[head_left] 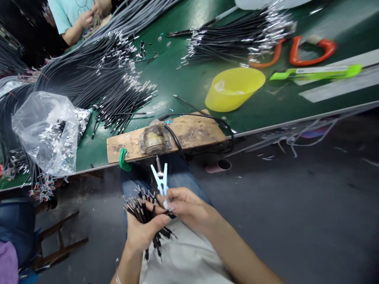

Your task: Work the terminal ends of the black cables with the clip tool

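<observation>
My left hand (143,232) is closed round a bundle of short black cables (139,209) with stripped, silvery ends, held over my lap. Close against it, my right hand (186,205) pinches a short black cable (171,215), mostly covered by the fingers. A light-blue clothespin (161,183) meets the right fingertips at its lower end. Just above, a thin metal rod (158,162) points down towards it from a worn, taped cylindrical device (155,140). That device sits on a wooden board (195,132) at the bench edge.
A green clamp (123,159) grips the board's left end. On the green bench (174,85) lie heaps of black cables (124,98), a clear plastic bag (47,130), a yellow cup (233,90), orange-handled scissors (310,51) and a lime-green cutter (316,73). A co-worker's hand (85,19) is across the bench.
</observation>
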